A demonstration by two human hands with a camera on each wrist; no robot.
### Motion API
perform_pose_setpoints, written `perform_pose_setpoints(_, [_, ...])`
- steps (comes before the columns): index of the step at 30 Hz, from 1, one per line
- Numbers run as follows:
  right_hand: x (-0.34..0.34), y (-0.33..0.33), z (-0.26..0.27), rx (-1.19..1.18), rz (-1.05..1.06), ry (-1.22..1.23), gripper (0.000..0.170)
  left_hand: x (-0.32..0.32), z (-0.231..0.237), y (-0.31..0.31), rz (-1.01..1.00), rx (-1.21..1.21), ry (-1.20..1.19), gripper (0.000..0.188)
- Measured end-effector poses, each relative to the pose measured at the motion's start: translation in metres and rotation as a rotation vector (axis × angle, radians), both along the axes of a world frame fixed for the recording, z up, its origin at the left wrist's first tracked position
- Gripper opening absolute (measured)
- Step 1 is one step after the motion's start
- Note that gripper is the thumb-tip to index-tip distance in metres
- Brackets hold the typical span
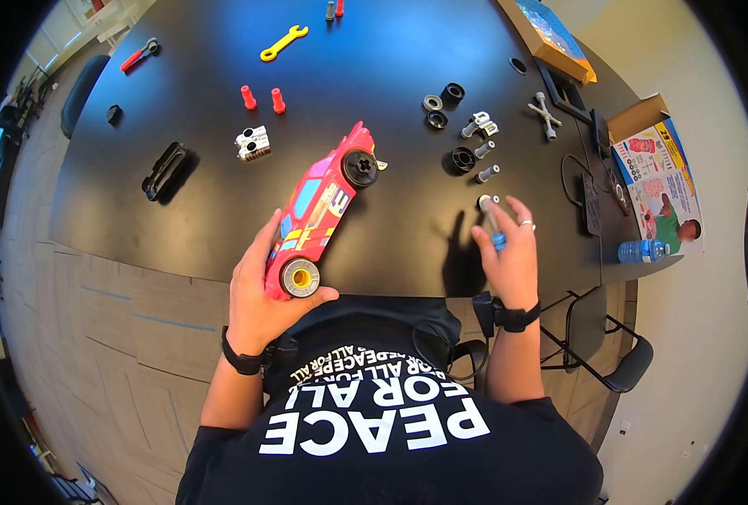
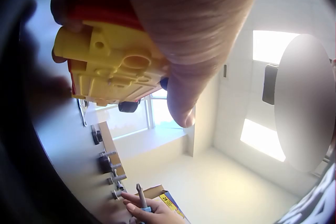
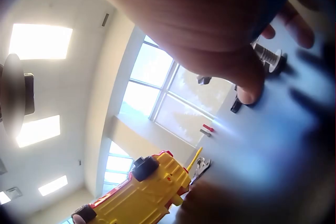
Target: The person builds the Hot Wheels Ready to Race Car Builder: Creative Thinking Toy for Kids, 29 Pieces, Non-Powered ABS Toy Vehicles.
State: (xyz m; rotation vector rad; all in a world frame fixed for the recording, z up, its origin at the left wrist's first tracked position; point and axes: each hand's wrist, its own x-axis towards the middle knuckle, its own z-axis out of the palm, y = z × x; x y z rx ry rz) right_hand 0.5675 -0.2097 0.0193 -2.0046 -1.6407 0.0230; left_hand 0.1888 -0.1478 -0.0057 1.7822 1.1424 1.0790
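Observation:
My left hand grips a red toy race car by one end, tilted above the table edge. A grey wheel with a yellow centre is beside my thumb, and a black wheel is at the far end. The car's yellow underside shows in the left wrist view. My right hand holds a screwdriver with a blue handle and a pointed tip. Its fingertips are right at a grey toy bolt standing on the table.
More grey bolts, black tyres and a silver part lie right. Red bolts, an engine block, a black frame, a yellow wrench and a red-handled ratchet lie left. A bottle stands near the box.

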Motion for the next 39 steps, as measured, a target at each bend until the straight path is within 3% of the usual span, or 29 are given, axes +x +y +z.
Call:
perform_pose_setpoints(8, [0.037,0.069,-0.016,-0.102,0.015,-0.117,0.053,0.0,0.004,-0.004,0.018,0.006,0.033,0.125])
perform_pose_setpoints(10, [0.035,0.07,-0.015,-0.019,0.065,-0.163,0.056,0.0,0.006,-0.004,0.029,-0.001,0.034,0.124])
perform_pose_setpoints(13, [0.02,0.06,0.01,0.314,0.121,-0.02,0.059,0.002,0.011,-0.006,0.031,-0.014,0.096,0.127])
perform_pose_setpoints(14, [0.008,0.056,0.017,0.31,0.129,-0.013,0.059,0.004,0.015,-0.006,0.039,-0.02,0.1,0.127])
perform_pose_setpoints(17, [-0.045,0.026,0.048,0.083,0.265,0.965,0.035,0.01,0.013,-0.005,0.066,0.06,0.184,0.128])
perform_pose_setpoints(22, [-0.099,0.012,0.053,-0.355,0.706,1.359,0.032,0.019,0.017,-0.005,0.093,0.116,0.265,0.129])
perform_pose_setpoints(27, [-0.111,0.022,0.048,-0.595,0.726,1.531,0.031,0.022,0.016,-0.007,0.135,0.192,0.33,0.128])
perform_pose_setpoints(31, [-0.119,0.025,0.046,-0.693,0.663,1.527,0.026,0.023,0.02,-0.009,0.129,0.16,0.34,0.124])
perform_pose_setpoints(33, [-0.131,0.021,0.02,-0.147,0.568,0.939,0.025,0.024,0.017,-0.007,0.152,0.215,0.364,0.113])
perform_pose_setpoints(36, [-0.122,0.012,0.036,-0.17,0.426,0.805,0.029,0.022,0.024,-0.005,0.207,0.08,0.449,0.103])
perform_pose_setpoints(38, [-0.103,0.005,0.04,-0.178,0.459,0.77,0.028,0.018,0.025,-0.004,0.213,0.106,0.453,0.098])
perform_pose_setpoints(39, [-0.091,0.005,0.043,-0.158,0.57,0.606,0.033,0.015,0.023,-0.002,0.207,0.152,0.473,0.097])
